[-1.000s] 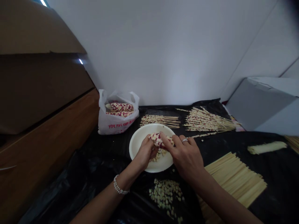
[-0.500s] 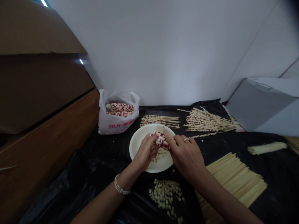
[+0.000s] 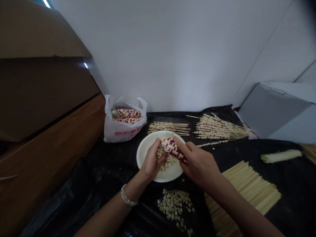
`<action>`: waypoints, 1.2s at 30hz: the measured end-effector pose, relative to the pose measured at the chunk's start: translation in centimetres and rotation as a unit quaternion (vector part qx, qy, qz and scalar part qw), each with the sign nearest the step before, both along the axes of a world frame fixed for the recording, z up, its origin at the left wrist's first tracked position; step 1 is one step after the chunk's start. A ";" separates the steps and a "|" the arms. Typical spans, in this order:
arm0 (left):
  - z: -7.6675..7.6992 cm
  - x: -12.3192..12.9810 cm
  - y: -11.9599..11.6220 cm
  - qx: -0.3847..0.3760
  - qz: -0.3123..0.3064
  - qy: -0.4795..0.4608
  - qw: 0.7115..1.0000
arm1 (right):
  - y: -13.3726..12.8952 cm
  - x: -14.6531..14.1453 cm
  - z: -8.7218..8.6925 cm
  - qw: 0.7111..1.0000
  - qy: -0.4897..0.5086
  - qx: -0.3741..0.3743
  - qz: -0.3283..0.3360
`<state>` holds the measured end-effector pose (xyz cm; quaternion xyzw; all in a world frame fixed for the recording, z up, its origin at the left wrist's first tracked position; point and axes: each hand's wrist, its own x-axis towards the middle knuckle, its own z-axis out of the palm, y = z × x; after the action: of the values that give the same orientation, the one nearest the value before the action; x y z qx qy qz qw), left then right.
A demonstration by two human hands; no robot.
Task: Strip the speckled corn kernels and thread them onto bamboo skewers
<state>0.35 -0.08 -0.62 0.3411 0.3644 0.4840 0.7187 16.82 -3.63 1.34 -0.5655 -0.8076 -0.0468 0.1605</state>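
Note:
A speckled white-and-purple ear of corn (image 3: 172,147) is held over a white bowl (image 3: 142,148). My right hand (image 3: 201,163) wraps round its right end, index finger along the top. At the other end, the thumb and curled fingers of my left hand (image 3: 151,159) close on the cob's tip; part of their contact is hidden. Loose kernels (image 3: 166,164) lie in the bowl beneath the corn. A beaded bracelet (image 3: 127,197) circles my left wrist.
Behind the bowl are skewers threaded with kernels (image 3: 160,127) and a larger fan of them (image 3: 214,126). A plastic bag (image 3: 118,135) holds more corn at left. In front lies a kernel pile (image 3: 175,205); to the right, bare sticks (image 3: 251,191) and a pale bundle (image 3: 281,156).
The ear of corn has tilted, its right end lower, and more of it shows. My right hand has turned and its fingers have curled under; my left thumb has shifted slightly.

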 end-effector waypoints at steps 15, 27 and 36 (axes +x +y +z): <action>-0.7 0.5 -0.4 0.056 0.060 0.047 0.995 | -0.2 -0.6 -0.6 1.000 0.007 -0.024 -0.001; -0.9 0.4 -0.2 0.056 0.034 0.035 0.997 | 0.2 -0.1 -0.8 0.988 0.116 -0.100 0.023; -0.4 0.2 -0.2 0.048 0.019 -0.003 0.999 | -0.1 -0.5 -0.5 0.995 0.071 -0.076 -0.002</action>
<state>0.51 -0.32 -1.03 0.3668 0.3455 0.5152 0.6933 16.31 -3.69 0.82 -0.5793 -0.7944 0.0552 0.1739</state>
